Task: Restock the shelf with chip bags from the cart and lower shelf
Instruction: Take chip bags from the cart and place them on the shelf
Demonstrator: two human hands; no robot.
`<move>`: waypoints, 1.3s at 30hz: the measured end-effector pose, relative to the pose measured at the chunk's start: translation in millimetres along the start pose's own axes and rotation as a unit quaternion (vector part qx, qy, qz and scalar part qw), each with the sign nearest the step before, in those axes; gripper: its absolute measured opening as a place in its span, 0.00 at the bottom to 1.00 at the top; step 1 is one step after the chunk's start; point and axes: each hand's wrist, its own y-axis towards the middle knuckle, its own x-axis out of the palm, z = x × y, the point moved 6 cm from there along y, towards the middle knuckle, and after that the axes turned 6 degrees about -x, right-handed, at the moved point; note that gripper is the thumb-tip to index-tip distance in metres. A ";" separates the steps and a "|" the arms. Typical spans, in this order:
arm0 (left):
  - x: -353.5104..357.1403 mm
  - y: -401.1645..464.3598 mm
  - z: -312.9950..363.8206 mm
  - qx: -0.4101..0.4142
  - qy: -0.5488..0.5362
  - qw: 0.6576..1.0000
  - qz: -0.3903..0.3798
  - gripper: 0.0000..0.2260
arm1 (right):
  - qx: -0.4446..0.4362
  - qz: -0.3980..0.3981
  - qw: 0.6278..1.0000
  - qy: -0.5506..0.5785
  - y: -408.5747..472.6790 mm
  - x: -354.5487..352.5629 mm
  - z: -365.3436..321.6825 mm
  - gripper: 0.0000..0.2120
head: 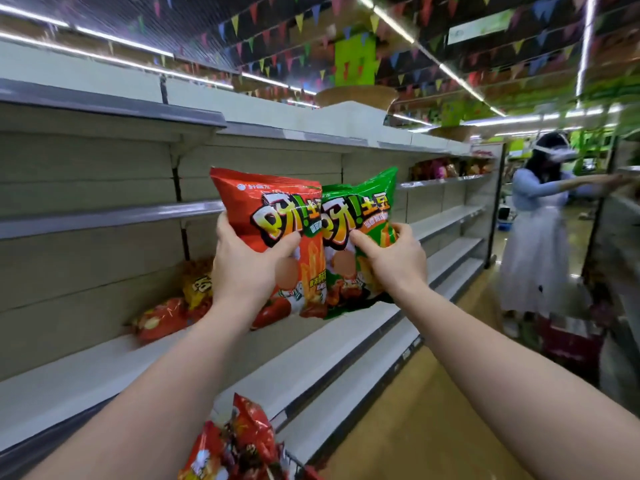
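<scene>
Placing step: left hand (242,268) grips red bag (266,206), right hand (391,261) grips green bag (363,202) (fingers clamped); next, set both on shelf (104,216) at 10 o'clock

The red chip bag (273,216) carries large cartoon Chinese lettering reading 呀!土豆, with a small white brand logo in its upper left corner, too small to read. The green chip bag (360,216) beside it shows the same 呀!土豆 lettering. Smaller flavour text under both titles is blurred. Shelf-edge price tags (407,353) are unreadable.
</scene>
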 end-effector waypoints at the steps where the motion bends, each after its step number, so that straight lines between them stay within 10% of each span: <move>1: 17.8 3.2 0.8 0.001 -0.002 1.000 -0.003 0.38 | -0.001 0.001 1.000 -0.003 12.9 -5.8 10.0 0.35; 39: 575.9 262.2 -80.0 0.004 -0.056 0.985 -0.165 0.34 | 0.086 0.138 0.986 -0.039 452.5 -51.5 351.4 0.33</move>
